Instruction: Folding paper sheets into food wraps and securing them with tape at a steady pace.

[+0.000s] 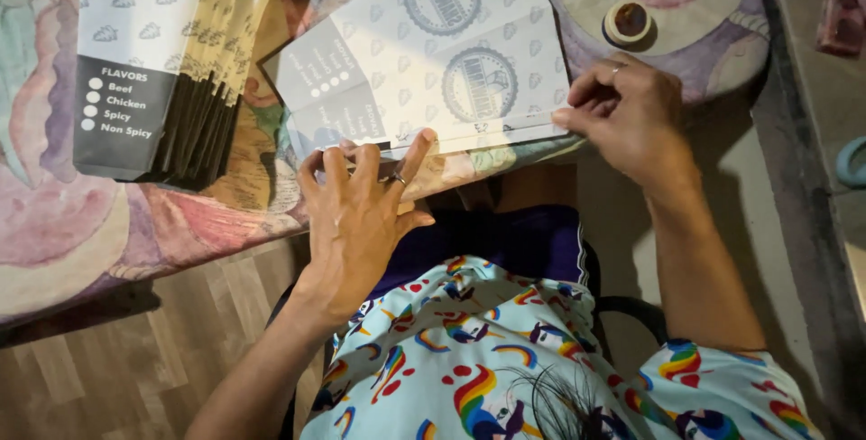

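A flat white and grey printed paper sheet (424, 61) lies on the table near its front edge. My left hand (356, 214) presses its spread fingers on the sheet's lower left edge. At the sheet's lower right edge my right hand (627, 115) rests with fingertips bent on a folded strip. Both hands wear a ring. Neither hand lifts the sheet.
A stack of folded white and black paper bags (162, 70) lies at the left. A roll of tape (629, 21) sits at the back right. The table carries a floral patterned cloth (81, 223). Wooden floor (135, 368) shows below, and my lap is under the table's edge.
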